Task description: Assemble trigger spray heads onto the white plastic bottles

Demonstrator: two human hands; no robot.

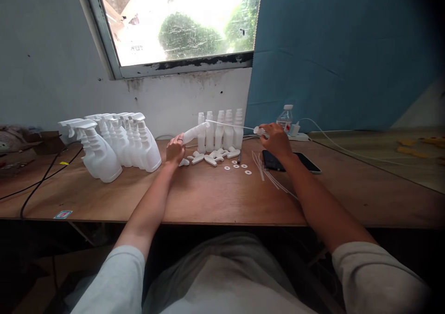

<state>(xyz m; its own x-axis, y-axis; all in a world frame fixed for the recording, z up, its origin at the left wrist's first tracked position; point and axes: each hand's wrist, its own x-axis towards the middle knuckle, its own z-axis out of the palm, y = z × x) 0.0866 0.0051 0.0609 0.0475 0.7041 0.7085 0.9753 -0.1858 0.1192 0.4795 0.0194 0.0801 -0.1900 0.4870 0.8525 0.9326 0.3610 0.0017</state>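
My left hand (174, 150) is closed round a white plastic bottle (194, 131), held tilted with its neck pointing right. My right hand (276, 139) is closed on a white spray head (259, 130) whose thin dip tube (229, 124) reaches left to the bottle's neck. Behind the hands several uncapped white bottles (222, 129) stand in a row. Loose white trigger parts (212, 157) and small white washers (238, 167) lie on the wooden table (208, 193) between my hands. Spare thin tubes (269, 175) lie beside my right forearm.
Several finished white spray bottles (114, 145) stand in a group at the left. A black phone (306, 162) lies under my right wrist. A water bottle (285, 118) and a white power strip (299, 135) with cable sit by the wall. Black cables (45, 177) run over the table's left end.
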